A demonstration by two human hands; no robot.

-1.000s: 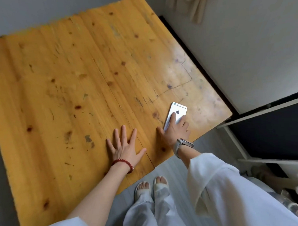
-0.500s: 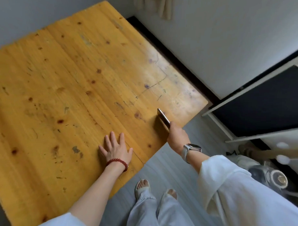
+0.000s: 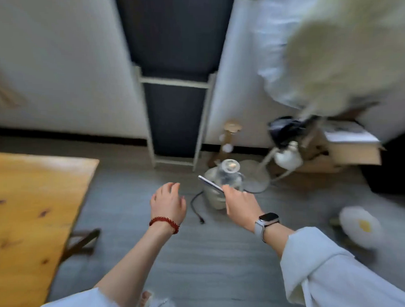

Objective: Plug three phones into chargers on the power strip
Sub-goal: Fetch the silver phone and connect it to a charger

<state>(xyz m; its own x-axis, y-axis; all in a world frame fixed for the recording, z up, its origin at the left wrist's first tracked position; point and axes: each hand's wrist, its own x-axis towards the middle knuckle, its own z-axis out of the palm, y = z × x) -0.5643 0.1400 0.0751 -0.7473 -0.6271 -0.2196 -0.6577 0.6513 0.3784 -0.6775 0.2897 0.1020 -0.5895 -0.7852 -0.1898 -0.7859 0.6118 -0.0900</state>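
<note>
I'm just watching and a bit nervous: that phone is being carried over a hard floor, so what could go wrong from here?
The right hand holds the phone by one end only, most of it sticking out, so it might slip and drop on the floor. A black cable and a jar lie just ahead and could trip a foot. The view is blurred and no power strip shows.

Glossy knotty wood table (image 3: 30,193), shiny metal-edged phone (image 3: 210,183), matt grey floor (image 3: 216,264)
</note>
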